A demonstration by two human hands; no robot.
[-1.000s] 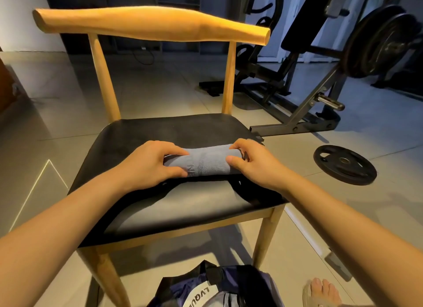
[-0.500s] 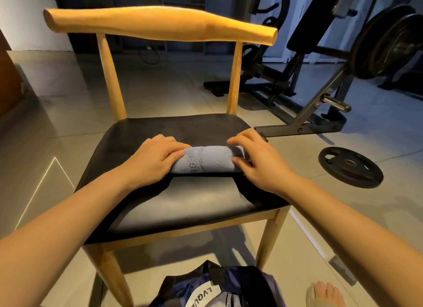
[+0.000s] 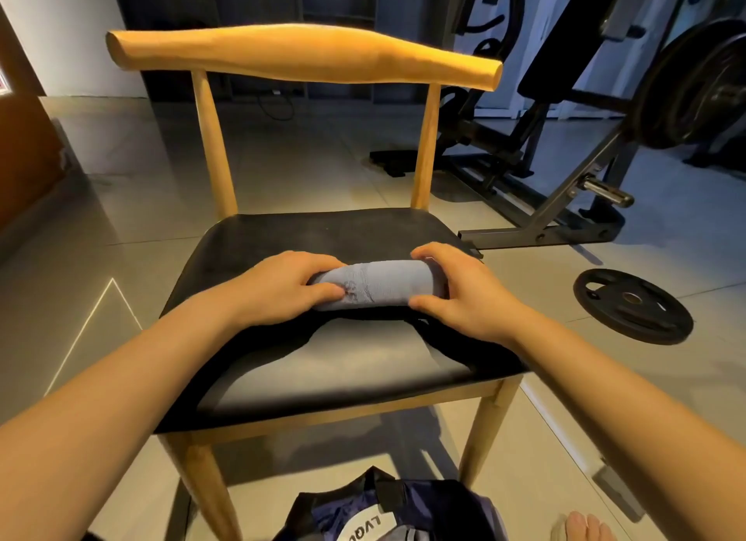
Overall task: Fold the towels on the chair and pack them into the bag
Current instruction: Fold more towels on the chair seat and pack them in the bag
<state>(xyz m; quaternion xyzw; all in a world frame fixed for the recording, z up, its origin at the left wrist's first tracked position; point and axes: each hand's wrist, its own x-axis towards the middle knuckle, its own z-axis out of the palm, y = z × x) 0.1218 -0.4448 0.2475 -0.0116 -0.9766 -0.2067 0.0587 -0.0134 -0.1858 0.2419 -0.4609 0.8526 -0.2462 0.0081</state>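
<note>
Grey-blue and rolled into a tight tube, a towel (image 3: 383, 284) is lying crosswise near the middle of the black padded seat of a wooden chair (image 3: 306, 233), where a person is gripping it at both ends. The left hand (image 3: 282, 290) is wrapping around the towel's left end. Its fingers (image 3: 319, 264) are curling together over the top of the roll, and the thumb is pressing against the near side, just beside a dark printed mark on the cloth. The right hand (image 3: 460, 294) is clasping the right end, with its fingers (image 3: 428, 252) arching over the roll and the thumb pinching in against the lower near edge. Both bare forearms are reaching in from the lower corners of the view and casting a dark shadow across the front of the seat.

The chair's curved wooden backrest (image 3: 302, 56) is catching warm light. A dark blue bag (image 3: 387, 512) is sitting on the tiled floor (image 3: 121, 185), just in front of the chair's front legs, and is showing a white label with partly readable letters. The toes of a bare foot (image 3: 585, 528) are peeking in to the right of the bag. To the right of the chair, well apart from it, a black weight plate (image 3: 631, 306) is lying flat on the floor. Behind the plate, a gym machine (image 3: 565, 177) loaded with more plates is standing in shadow.
</note>
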